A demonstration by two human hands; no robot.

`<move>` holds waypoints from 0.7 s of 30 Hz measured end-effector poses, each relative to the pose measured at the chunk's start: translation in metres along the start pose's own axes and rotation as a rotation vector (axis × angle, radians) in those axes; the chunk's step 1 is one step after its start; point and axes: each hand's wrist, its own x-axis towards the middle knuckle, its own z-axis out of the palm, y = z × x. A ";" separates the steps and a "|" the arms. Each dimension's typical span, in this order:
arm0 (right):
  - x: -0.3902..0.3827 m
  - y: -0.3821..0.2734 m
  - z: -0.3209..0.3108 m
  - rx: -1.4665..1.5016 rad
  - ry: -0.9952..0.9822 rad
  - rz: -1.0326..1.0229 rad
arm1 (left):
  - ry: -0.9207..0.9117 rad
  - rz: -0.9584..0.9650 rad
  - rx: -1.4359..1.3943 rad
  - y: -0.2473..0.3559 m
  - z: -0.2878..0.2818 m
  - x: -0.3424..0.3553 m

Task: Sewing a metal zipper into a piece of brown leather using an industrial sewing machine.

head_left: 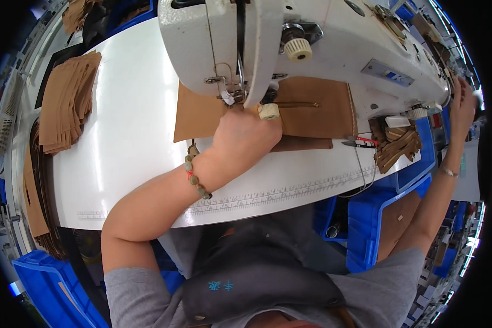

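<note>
My left hand (pixel 247 131) is closed at the needle area of a white sewing machine (pixel 333 44); its fingertips are hidden under the machine's head. Below it lies a brown panel (pixel 317 117) that looks like leather, with a short zipper (pixel 298 104) set in it. Part of another brown piece (pixel 303 144) shows from under the panel's near edge. Far off to the right, my right hand (pixel 463 101) reaches the machine's end with fingers bent. What those fingers grip there cannot be made out.
Brown cut pieces (pixel 68 104) are stacked at the table's left, with more hanging at its edge (pixel 38 191). Red-handled snips (pixel 361 142) lie by a bundle of brown strips (pixel 396 146). Blue bins (pixel 366 235) stand below right and another blue bin (pixel 54 284) below left.
</note>
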 end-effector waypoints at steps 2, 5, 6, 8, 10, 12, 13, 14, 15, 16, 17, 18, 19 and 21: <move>-0.012 -0.094 -0.055 0.137 0.054 -0.170 | -0.008 0.011 -0.032 -0.001 0.001 0.002; -0.067 -0.230 -0.113 0.623 -0.371 -0.591 | 0.026 -0.017 -0.133 -0.002 -0.006 0.002; -0.080 -0.264 -0.107 1.049 -0.512 -0.768 | 0.040 -0.020 -0.128 -0.002 -0.009 0.001; -0.115 -0.326 -0.097 1.259 -0.459 -0.913 | 0.051 -0.046 -0.193 -0.003 -0.017 -0.002; -0.130 -0.355 -0.079 1.243 -0.443 -0.923 | 0.015 -0.062 -0.243 -0.004 -0.021 -0.004; -0.138 -0.367 -0.068 1.179 -0.525 -0.889 | 0.019 -0.080 -0.301 -0.008 -0.023 -0.006; -0.139 -0.370 -0.064 1.150 -0.545 -0.839 | -0.001 -0.052 -0.305 -0.009 -0.022 -0.007; -0.140 -0.370 -0.062 1.131 -0.581 -0.849 | -0.021 -0.026 -0.309 -0.011 -0.021 -0.008; -0.140 -0.370 -0.060 1.121 -0.600 -0.854 | -0.021 -0.029 -0.310 -0.012 -0.020 -0.009; -0.141 -0.369 -0.058 1.106 -0.628 -0.867 | -0.058 -0.013 -0.295 -0.012 -0.019 -0.010; -0.142 -0.367 -0.057 1.111 -0.628 -0.867 | -0.105 0.011 -0.278 -0.012 -0.017 -0.010; -0.144 -0.365 -0.057 1.105 -0.635 -0.871 | -0.097 -0.001 -0.287 -0.012 -0.016 -0.011; -0.145 -0.364 -0.056 1.099 -0.639 -0.874 | -0.110 0.016 -0.288 -0.013 -0.016 -0.010; -0.148 -0.365 -0.055 1.123 -0.692 -0.852 | -0.124 0.032 -0.286 -0.014 -0.017 -0.009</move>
